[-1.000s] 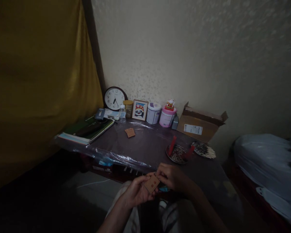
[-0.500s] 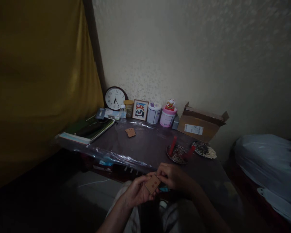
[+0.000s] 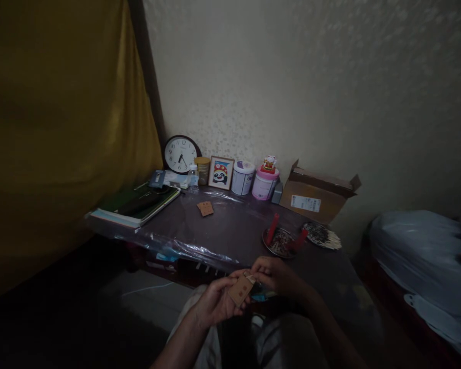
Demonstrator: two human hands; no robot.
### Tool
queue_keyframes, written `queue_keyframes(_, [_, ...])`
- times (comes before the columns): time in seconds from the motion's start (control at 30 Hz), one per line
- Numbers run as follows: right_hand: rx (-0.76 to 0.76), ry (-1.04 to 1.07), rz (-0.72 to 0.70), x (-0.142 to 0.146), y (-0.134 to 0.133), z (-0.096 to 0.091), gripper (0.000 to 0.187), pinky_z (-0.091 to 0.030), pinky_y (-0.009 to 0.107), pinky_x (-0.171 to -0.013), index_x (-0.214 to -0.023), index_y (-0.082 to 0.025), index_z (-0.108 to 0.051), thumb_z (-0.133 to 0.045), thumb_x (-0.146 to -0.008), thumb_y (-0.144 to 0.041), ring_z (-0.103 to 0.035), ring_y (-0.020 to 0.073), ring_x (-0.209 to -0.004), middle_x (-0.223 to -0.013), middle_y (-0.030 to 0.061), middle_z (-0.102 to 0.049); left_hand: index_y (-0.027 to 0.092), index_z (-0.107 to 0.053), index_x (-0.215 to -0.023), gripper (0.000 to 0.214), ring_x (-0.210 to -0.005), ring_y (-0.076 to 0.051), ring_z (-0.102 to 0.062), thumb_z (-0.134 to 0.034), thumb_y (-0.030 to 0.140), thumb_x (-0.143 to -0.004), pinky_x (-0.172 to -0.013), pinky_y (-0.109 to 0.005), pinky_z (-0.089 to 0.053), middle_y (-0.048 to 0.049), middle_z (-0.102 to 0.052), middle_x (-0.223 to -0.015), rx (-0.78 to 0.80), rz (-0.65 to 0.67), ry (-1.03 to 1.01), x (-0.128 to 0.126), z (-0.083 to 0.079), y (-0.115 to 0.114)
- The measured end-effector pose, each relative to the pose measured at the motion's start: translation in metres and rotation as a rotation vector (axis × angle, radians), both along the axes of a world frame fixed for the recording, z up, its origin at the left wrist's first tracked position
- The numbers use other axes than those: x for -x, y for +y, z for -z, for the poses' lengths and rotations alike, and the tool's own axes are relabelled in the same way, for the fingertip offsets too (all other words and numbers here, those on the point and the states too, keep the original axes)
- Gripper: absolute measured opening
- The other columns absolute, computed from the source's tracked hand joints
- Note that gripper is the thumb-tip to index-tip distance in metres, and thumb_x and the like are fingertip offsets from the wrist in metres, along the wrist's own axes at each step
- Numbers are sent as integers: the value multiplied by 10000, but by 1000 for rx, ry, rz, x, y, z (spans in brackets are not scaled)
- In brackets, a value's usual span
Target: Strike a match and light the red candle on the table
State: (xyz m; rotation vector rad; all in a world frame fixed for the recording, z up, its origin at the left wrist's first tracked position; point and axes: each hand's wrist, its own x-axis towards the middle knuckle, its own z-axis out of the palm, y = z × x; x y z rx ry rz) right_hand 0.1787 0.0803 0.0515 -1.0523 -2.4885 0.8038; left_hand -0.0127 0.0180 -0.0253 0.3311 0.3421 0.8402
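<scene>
My left hand (image 3: 214, 302) grips a small brown card (image 3: 240, 290) with two small dots on it, held above my lap at the table's near edge. My right hand (image 3: 274, 275) is closed in a pinch at the card's upper right corner; what its fingertips hold is too small and dark to make out. A second brown card (image 3: 205, 208) lies flat on the dark, plastic-covered table (image 3: 230, 230). A round dish (image 3: 279, 243) of small pieces with two red tools stands just beyond my right hand.
Along the wall stand a clock (image 3: 180, 154), a framed panda picture (image 3: 220, 173), two tins (image 3: 243, 178), a pink tub (image 3: 265, 183) and an open cardboard box (image 3: 318, 197). Books (image 3: 136, 205) lie at the table's left. A yellow curtain (image 3: 57, 133) hangs left; a plastic-wrapped bundle (image 3: 418, 256) sits right.
Both hands stay on the card in nearly the same place; the right fingers have shifted a little along its upper edge.
</scene>
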Motion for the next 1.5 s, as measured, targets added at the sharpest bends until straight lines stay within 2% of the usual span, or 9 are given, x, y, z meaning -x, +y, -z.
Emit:
queue_keyframes(0.13, [251,244,146,1,0,15,145,-454,244,-610,-895,-195,-681,-590,-787,-228,-632,148,-658,-722,5,-696,126,-478,-1295,472,-664,-186,-674,-462,251,-840,-619,-282,-430,-120,-750,-792,-28,-31,3,1,-3,-1])
queue_keyframes(0.23, [396,423,223,4,-3,25,110,-436,234,-555,-807,-193,-674,-665,-730,-271,-599,130,-562,-608,-32,-645,140,-456,-1302,467,-650,-190,-678,-450,236,-845,-602,-286,-437,-125,-746,-795,-52,-47,13,0,-6,-1])
queue_keyframes(0.37, [464,513,269,9,-5,32,140,-402,213,-500,-673,-190,-634,-716,-671,-305,-537,99,-475,-499,-66,-571,149,-480,-1254,420,-667,-191,-682,-442,217,-841,-607,-287,-446,-118,-734,-800,-71,-51,27,0,-9,-3])
queue_keyframes(0.53, [583,635,307,7,-3,37,180,-401,204,-476,-625,-174,-639,-751,-624,-315,-520,88,-442,-474,-52,-585,179,-457,-1274,438,-678,-201,-683,-434,212,-838,-596,-294,-449,-118,-730,-822,-100,-39,36,1,-11,-4])
queue_keyframes(0.7, [639,878,378,4,1,34,246,-468,245,-533,-583,-192,-569,-752,-595,-357,-577,103,-522,-710,-9,-677,193,-472,-1237,399,-689,-204,-688,-426,204,-841,-575,-290,-446,-101,-719,-819,-118,-55,29,1,-11,-3])
queue_keyframes(0.87, [603,1064,476,6,1,27,285,-497,272,-580,-581,-206,-524,-769,-585,-350,-619,132,-571,-749,-1,-688,216,-455,-1240,396,-736,-207,-685,-427,187,-847,-633,-312,-450,-87,-714,-860,-142,-103,10,1,-9,-4])
queue_keyframes(1.07, [536,1101,519,8,-11,35,269,-528,319,-691,-666,-216,-568,-798,-615,-347,-668,178,-687,-757,-2,-681,224,-471,-1226,387,-853,-217,-682,-438,143,-849,-706,-335,-437,-91,-700,-991,-157,-153,-17,-1,-7,-4])
queue_keyframes(1.27, [259,822,496,9,-21,41,247,-538,364,-788,-822,-220,-609,-693,-758,-444,-675,225,-849,-893,54,-686,239,-467,-1239,413,-880,-210,-678,-458,122,-843,-765,-353,-439,-86,-704,-963,-139,-190,-59,-2,-13,-4])
queue_keyframes(1.5, [51,651,250,14,-30,47,262,-494,396,-950,-1044,-244,-598,-585,-856,-427,-625,233,-1045,-1080,84,-637,249,-519,-1216,395,-915,-199,-667,-461,97,-856,-805,-356,-441,-66,-689,-1062,-89,-297,-140,-4,-14,-3])
